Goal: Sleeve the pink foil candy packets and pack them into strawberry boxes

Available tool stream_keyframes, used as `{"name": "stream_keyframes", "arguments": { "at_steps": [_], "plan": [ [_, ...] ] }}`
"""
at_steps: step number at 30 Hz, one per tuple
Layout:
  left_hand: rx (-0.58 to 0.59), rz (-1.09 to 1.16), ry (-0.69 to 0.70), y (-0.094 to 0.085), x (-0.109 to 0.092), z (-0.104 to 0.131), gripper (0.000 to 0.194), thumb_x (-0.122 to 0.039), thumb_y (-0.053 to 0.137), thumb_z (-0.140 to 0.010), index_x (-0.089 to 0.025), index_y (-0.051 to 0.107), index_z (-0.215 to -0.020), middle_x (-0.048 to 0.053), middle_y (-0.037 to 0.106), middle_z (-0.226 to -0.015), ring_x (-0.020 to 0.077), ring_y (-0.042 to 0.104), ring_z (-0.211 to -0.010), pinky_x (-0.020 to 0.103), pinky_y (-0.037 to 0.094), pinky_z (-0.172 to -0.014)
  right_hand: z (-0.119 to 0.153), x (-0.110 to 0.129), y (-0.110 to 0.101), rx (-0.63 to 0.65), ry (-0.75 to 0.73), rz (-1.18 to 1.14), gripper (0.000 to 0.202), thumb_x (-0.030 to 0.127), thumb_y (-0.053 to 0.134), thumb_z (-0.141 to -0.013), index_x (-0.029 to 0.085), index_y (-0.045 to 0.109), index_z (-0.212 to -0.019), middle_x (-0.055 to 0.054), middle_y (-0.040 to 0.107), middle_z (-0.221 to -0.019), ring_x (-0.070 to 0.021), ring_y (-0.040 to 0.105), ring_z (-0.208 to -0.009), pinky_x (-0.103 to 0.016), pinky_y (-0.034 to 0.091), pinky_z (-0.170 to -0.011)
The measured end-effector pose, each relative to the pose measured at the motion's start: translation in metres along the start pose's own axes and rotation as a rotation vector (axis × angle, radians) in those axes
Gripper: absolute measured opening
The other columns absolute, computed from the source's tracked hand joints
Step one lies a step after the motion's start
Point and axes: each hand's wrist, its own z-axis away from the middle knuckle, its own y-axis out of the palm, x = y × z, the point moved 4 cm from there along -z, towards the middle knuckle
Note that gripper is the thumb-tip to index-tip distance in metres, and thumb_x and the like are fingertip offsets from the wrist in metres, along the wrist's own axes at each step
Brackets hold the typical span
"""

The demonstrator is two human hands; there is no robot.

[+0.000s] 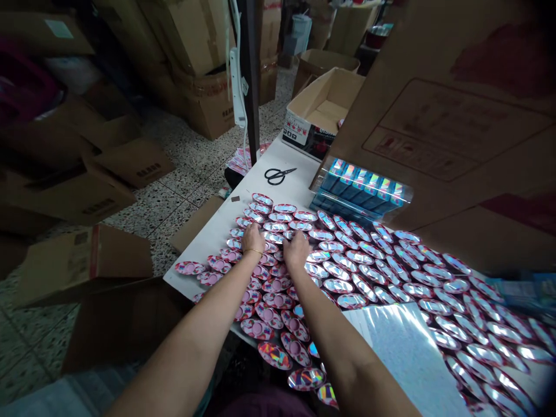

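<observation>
Both left hand (253,238) and right hand (297,249) touch oval cards (338,285) spread over the desk (249,184), likely for easy reach; grips unclear.

Looks mirror-glossy, foil or coated plastic, on the oval pieces (339,285). Reads smooth matt white on the tabletop (299,191). Wrapped in clear, shiny plastic: blue pack (360,188). Seems like dark metal on the scissors (283,174). Looks like dull brown cardboard on the large carton (434,208), white plastic on the power strip (237,87). Speckled, stone-like on the floor (195,165); roughness unclear.
</observation>
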Motion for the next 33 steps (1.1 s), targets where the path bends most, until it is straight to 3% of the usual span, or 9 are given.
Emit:
{"name": "stream_keyframes", "arguments": {
  "at_steps": [2, 5, 11, 13, 15, 19, 24, 29, 33],
  "plan": [
    [-0.038, 0.062, -0.001, -0.008, -0.001, 0.004, 0.019, -0.016, 0.050, -0.075, -0.015, 0.057, -0.093, 0.009, 0.056, -0.095, 0.0192, 0.051, -0.093, 0.029, 0.038, -0.083, 0.005, -0.001, -0.010, 0.046, -0.147, -0.005, 0.022, 0.022, 0.044, -0.081, 0.019, 0.063, -0.091, -0.011, 0.059, -0.085, -0.0228, 0.049, -0.082, -0.033, 0.032, -0.069],
    [-0.023, 0.146, 0.192, -0.016, -0.018, 0.032, 0.020, -0.025, 0.047, -0.081, -0.017, 0.058, -0.095, 0.008, 0.057, -0.095, 0.0188, 0.050, -0.094, 0.029, 0.037, -0.085, 0.023, -0.030, -0.039, 0.073, -0.278, -0.034, 0.026, 0.018, 0.044, -0.080, 0.022, 0.065, -0.094, -0.008, 0.059, -0.087, -0.0213, 0.048, -0.083, -0.033, 0.034, -0.072],
    [0.425, 0.109, 0.617, 0.022, -0.086, 0.148, 0.034, -0.049, 0.056, -0.073, -0.022, 0.062, -0.093, 0.005, 0.055, -0.094, 0.0212, 0.047, -0.093, 0.033, 0.035, -0.082, 0.076, -0.179, -0.140, -0.216, -0.029, -0.156, 0.027, 0.022, 0.040, -0.082, 0.018, 0.064, -0.092, -0.008, 0.057, -0.086, -0.0192, 0.052, -0.084, -0.033, 0.041, -0.075],
    [0.506, 0.059, 0.661, 0.039, -0.110, 0.179, 0.040, -0.051, 0.058, -0.070, -0.023, 0.061, -0.098, 0.006, 0.053, -0.098, 0.0231, 0.045, -0.095, 0.034, 0.034, -0.080, 0.091, -0.215, -0.162, -0.203, 0.001, -0.137, 0.027, 0.024, 0.041, -0.082, 0.019, 0.064, -0.094, -0.008, 0.057, -0.089, -0.0197, 0.052, -0.085, -0.034, 0.043, -0.074],
    [0.542, -0.001, 0.668, 0.055, -0.130, 0.199, 0.042, -0.051, 0.060, -0.069, -0.024, 0.059, -0.101, 0.007, 0.051, -0.101, 0.0251, 0.043, -0.098, 0.036, 0.034, -0.079, 0.100, -0.234, -0.168, -0.108, -0.055, -0.099, 0.027, 0.025, 0.043, -0.082, 0.020, 0.063, -0.098, -0.009, 0.056, -0.093, -0.0204, 0.052, -0.088, -0.036, 0.044, -0.076],
    [0.541, -0.081, 0.616, 0.081, -0.152, 0.216, 0.034, -0.044, 0.065, -0.067, -0.024, 0.059, -0.093, 0.006, 0.050, -0.101, 0.0259, 0.041, -0.099, 0.037, 0.031, -0.080, 0.102, -0.239, -0.153, 0.081, -0.231, 0.036, 0.029, 0.024, 0.046, -0.082, 0.025, 0.061, -0.106, -0.009, 0.056, -0.102, -0.0213, 0.050, -0.092, -0.037, 0.043, -0.079],
    [0.483, -0.074, 0.469, 0.095, -0.157, 0.222, 0.015, -0.033, 0.061, -0.073, -0.024, 0.059, -0.086, 0.004, 0.052, -0.100, 0.0235, 0.041, -0.097, 0.038, 0.029, -0.080, 0.101, -0.240, -0.133, 0.223, -0.408, 0.206, 0.032, 0.020, 0.048, -0.083, 0.029, 0.059, -0.111, -0.009, 0.057, -0.106, -0.0217, 0.048, -0.093, -0.034, 0.041, -0.076],
    [0.413, -0.046, 0.371, 0.100, -0.157, 0.224, 0.014, -0.035, 0.056, -0.077, -0.022, 0.060, -0.077, 0.004, 0.054, -0.099, 0.0223, 0.042, -0.097, 0.036, 0.029, -0.078, 0.110, -0.241, -0.136, 0.272, -0.562, 0.211, 0.027, 0.019, 0.045, -0.085, 0.023, 0.061, -0.106, -0.009, 0.059, -0.106, -0.0194, 0.049, -0.092, -0.032, 0.040, -0.077],
    [0.373, -0.005, 0.361, 0.099, -0.159, 0.225, 0.014, -0.035, 0.056, -0.077, -0.022, 0.061, -0.075, 0.003, 0.057, -0.098, 0.0216, 0.043, -0.097, 0.035, 0.028, -0.077, 0.108, -0.235, -0.146, 0.203, -0.511, 0.149, 0.027, 0.022, 0.041, -0.087, 0.020, 0.061, -0.106, -0.009, 0.059, -0.105, -0.0187, 0.049, -0.093, -0.031, 0.040, -0.079]
  ]
}}
